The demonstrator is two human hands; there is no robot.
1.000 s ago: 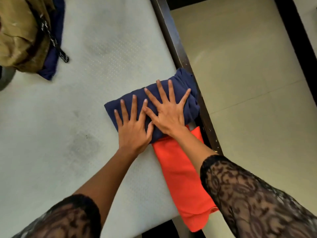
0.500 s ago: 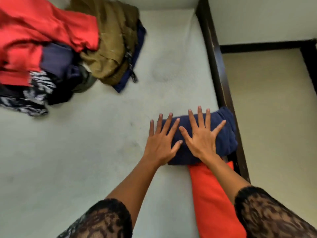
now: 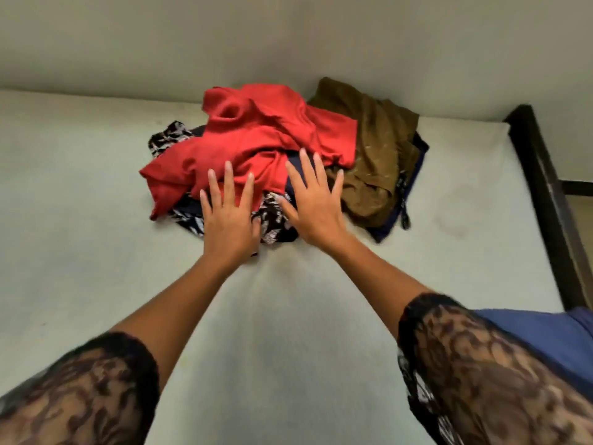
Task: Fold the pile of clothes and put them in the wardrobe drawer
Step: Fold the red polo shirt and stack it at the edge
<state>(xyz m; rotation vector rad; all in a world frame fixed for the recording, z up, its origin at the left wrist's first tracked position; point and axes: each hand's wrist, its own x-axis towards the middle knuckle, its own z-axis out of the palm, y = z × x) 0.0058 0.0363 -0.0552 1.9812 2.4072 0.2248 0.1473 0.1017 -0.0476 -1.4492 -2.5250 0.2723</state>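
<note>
Pile [image 3: 272, 149]: crumpled red, olive and printed cloth, heaped on bed [image 3: 96, 252].
Left hand [image 3: 229, 216]: grip released, fingers spread.
Right hand [image 3: 316, 203]: grip released, fingers spread.

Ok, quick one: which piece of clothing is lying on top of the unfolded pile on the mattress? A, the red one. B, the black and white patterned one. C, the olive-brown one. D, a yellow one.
A: the red garment lies uppermost, the patterned piece pokes out from beneath it, and the olive-brown garment lies at its right side.
</note>
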